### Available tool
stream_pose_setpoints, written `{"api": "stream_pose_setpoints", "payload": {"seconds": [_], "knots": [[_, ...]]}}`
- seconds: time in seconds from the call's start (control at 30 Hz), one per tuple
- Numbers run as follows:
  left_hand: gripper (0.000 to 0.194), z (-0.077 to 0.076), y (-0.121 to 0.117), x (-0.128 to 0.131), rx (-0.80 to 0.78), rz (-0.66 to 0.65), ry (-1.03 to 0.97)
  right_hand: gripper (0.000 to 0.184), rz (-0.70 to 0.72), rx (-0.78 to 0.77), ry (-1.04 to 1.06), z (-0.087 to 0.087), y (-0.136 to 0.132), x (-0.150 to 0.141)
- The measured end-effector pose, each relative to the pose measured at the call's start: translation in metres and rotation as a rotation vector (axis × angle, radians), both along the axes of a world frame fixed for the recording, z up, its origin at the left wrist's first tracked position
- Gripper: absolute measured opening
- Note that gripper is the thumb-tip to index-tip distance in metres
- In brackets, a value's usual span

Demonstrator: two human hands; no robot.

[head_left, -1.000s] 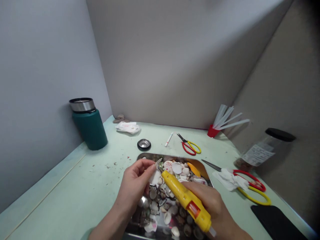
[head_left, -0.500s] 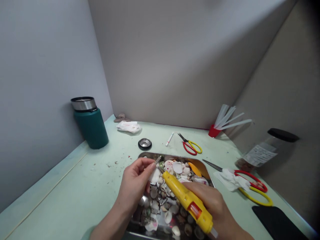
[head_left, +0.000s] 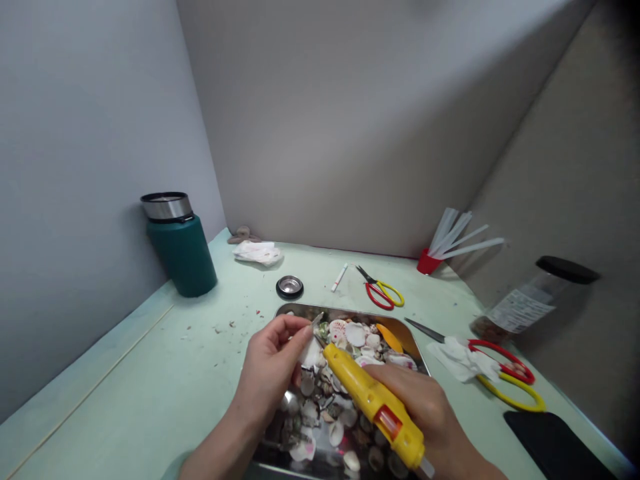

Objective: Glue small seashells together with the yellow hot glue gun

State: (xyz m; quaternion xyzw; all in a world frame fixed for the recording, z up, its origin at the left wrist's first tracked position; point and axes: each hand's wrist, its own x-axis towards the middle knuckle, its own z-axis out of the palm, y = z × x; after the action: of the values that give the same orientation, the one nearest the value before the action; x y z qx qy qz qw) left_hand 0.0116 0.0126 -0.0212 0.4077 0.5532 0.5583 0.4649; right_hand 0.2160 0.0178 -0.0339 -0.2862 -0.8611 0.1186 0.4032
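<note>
My right hand [head_left: 417, 393] is wrapped round a yellow hot glue gun [head_left: 373, 403], whose nozzle points up and left. A clear glue stick pokes out of its back end. Between the thumb and fingers of my left hand [head_left: 277, 353] is a small, pale, thin piece [head_left: 317, 320], perhaps a shell; its kind is too small to make out. The nozzle tip is close to that piece, and I cannot tell if they touch. Both hands are over a metal tray [head_left: 417, 343] of mixed seashells [head_left: 355, 335], partly hidden by my hands and the glue gun.
Behind the tray lie a round lid [head_left: 289, 287], a white marker [head_left: 339, 278] and small scissors [head_left: 380, 290]. Glue sticks stand in a red cup [head_left: 429, 262]. At right are large scissors [head_left: 500, 360], a jar [head_left: 530, 300] and a black flat object [head_left: 555, 443]. A green bottle [head_left: 183, 257] stands left.
The view shifted slightly early on. Most recently the glue gun's nozzle has edged up and left, nearer the piece in my left hand. Both hands keep their hold.
</note>
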Motion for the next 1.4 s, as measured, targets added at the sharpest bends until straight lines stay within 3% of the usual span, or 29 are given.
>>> {"api": "stream_pose_setpoints", "payload": {"seconds": [0.73, 1.03, 1.4], "knots": [[0.019, 0.001, 0.001, 0.001, 0.022, 0.065, 0.031, 0.026, 0.012, 0.004, 0.008, 0.003, 0.001, 0.002], [0.019, 0.0, 0.001, 0.0, -0.017, -0.007, 0.001, 0.041, 0.0, 0.02, 0.027, 0.015, -0.001, -0.002], [0.02, 0.001, 0.001, 0.0, 0.002, 0.052, -0.001, 0.034, 0.023, -0.014, -0.007, 0.007, 0.0, 0.002]]}}
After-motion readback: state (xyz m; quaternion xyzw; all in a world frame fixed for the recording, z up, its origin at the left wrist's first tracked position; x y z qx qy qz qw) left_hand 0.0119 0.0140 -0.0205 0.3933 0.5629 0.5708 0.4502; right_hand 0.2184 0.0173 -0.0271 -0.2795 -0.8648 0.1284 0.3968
